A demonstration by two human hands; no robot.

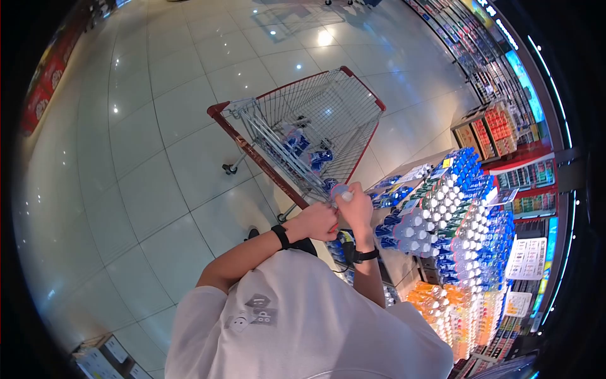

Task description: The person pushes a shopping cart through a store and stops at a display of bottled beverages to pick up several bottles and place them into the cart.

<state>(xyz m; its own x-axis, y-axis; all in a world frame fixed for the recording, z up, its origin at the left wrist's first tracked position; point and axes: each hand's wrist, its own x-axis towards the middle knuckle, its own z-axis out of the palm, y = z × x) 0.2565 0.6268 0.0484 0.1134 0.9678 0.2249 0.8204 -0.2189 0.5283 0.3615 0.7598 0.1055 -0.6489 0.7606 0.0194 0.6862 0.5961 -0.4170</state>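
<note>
My right hand [355,207] is closed around a clear plastic bottle [341,190] with a blue label, held just above the near right corner of a shopping cart [242,140]. Close beside it on the left is my left hand [314,221], its fingers curled into a fist near the end of the cart's red handle. What that fist holds, if anything, is hidden. Inside the wire basket lie several blue-labelled bottles [320,158]. To the right of my hands stands a large stack of bottled drinks [416,232] with white caps.
Orange drink bottles [432,297] stand nearer to me on the right. Beyond the stack are a carton display [492,131] and stocked shelves [451,38]. Pale tiled floor [132,215] stretches to the left. White boxes [101,360] sit at the lower left.
</note>
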